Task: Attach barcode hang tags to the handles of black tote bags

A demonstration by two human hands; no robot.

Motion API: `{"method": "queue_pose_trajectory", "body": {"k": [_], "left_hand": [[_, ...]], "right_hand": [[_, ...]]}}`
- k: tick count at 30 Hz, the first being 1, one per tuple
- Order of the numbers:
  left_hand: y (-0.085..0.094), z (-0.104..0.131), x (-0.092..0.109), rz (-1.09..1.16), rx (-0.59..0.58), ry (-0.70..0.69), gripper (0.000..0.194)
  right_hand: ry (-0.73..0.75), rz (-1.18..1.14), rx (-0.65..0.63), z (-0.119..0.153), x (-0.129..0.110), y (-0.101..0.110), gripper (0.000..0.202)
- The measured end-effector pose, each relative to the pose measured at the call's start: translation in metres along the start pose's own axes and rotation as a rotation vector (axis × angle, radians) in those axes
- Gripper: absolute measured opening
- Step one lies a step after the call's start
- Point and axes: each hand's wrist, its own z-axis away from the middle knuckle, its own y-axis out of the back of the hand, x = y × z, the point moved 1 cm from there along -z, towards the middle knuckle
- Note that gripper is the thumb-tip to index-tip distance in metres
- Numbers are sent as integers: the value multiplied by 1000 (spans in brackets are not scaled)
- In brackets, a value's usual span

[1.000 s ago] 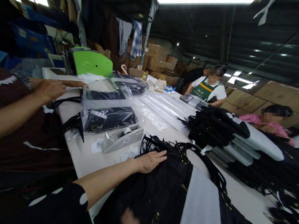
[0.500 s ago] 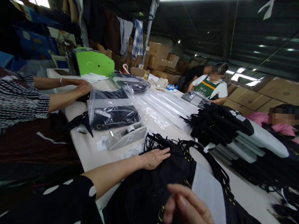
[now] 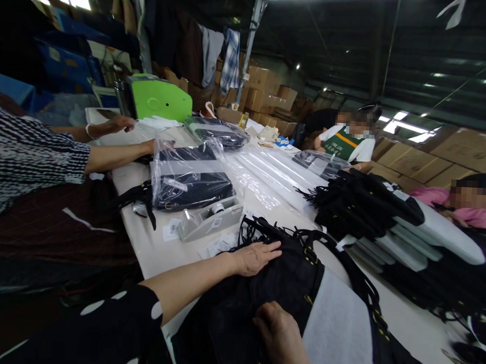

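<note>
A black fabric bag (image 3: 236, 317) with fringe, brass-coloured buckles and straps lies flat at the table's near side. My left hand (image 3: 257, 259) rests flat on its upper part, fingers stretched out towards the fringe (image 3: 250, 231). Lower down, over the front of the bag, my right hand (image 3: 279, 333) is closed with its fingers curled downward; what is between them, if anything, is hidden. Just right of that hand, a pale grey-white sheet (image 3: 341, 323) lies across the bag. Beyond my left hand stands a grey tape dispenser (image 3: 212, 221) with white labels (image 3: 219, 246) around it.
At left, a co-worker's hand (image 3: 161, 145) reaches to a bag in clear plastic (image 3: 191, 187). Clear plastic sleeves (image 3: 263, 177) cover the table's middle. Black bags with pale sheets (image 3: 367, 210) are stacked at right. Another person in a green apron (image 3: 340, 143) stands across the table.
My right hand has dropped onto the bag, turned over and curled its fingers. My left hand stays on the bag. One of the co-worker's hands has lifted away from the other.
</note>
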Motion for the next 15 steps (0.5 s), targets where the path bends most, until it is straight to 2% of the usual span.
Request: {"method": "queue_pose_trajectory", "body": {"k": [4, 8, 11, 15], "left_hand": [[1, 1, 1, 1, 5, 1, 49], [1, 2, 2, 0, 5, 3, 49], [2, 1, 2, -7, 2, 7, 50], [12, 0, 8, -16, -3, 7, 48]], "right_hand": [[-42, -15, 36, -6, 11, -3, 20], [-41, -95, -3, -8, 19, -1, 12], [-32, -76, 18, -7, 18, -2, 8], [20, -16, 57, -5, 13, -7, 16]]}}
